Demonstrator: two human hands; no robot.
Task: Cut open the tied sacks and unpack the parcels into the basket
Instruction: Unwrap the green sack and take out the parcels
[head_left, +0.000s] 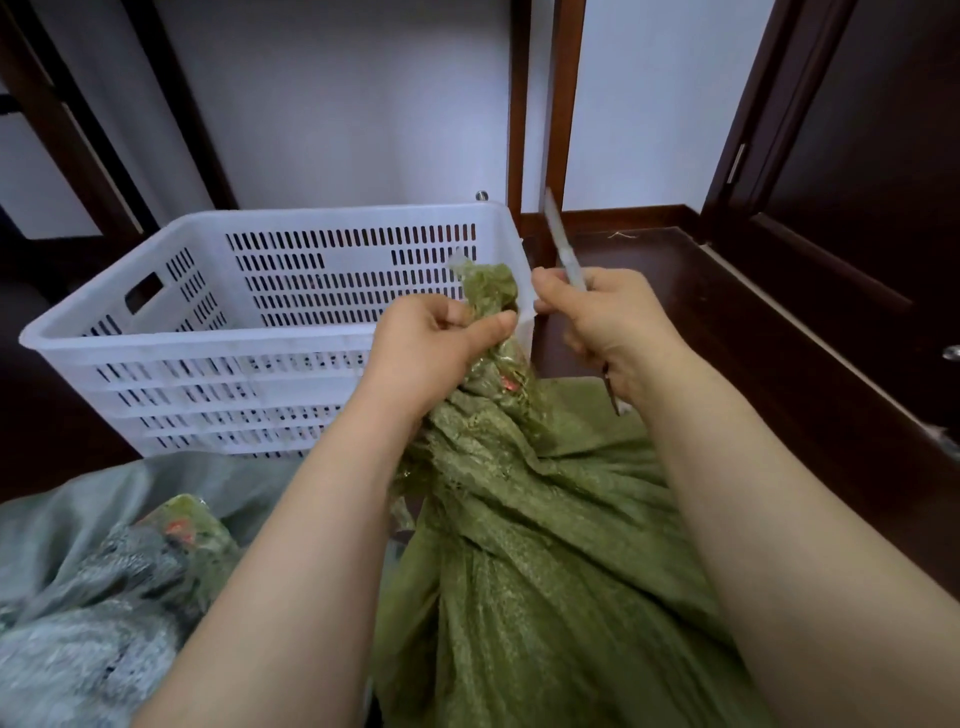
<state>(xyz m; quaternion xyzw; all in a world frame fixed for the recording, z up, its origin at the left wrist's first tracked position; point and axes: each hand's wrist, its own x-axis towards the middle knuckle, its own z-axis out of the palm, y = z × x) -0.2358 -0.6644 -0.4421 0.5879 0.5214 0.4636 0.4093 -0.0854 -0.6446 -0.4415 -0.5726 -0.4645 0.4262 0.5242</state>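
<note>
Two sacks are counted. The green sack (545, 545) is stood directly below both grips, and its gathered neck (491, 296) is drawn up between them. This neck is clasped by the left grip (441, 348), with fingers and thumb curled round the bunched weave just under the loose tuft at the top (a small red spot is seen in the folds just below this grip).

The grey sack (78, 597) is laid well below and to the left of the left grip, beside that forearm. Its tied top (182, 525), greenish with a red mark, is turned up toward the basket.

One cutting tool (563, 249) is held in the right grip (608, 322), just to the right of the neck. The fingers are closed round its middle, a pale, blurred blade is pointed up and away above the grip, and a dark end is shown below it (whether a knife or scissors cannot be told). The blade is seen apart from the sack, not touching it.

One white slotted basket (208, 338) is set beyond and to the left of the left grip, its near right corner just behind the clasped neck.

A dark wooden floor (727, 322) is spread beyond and to the right of the right grip, with one dark door (857, 156) farther right.
</note>
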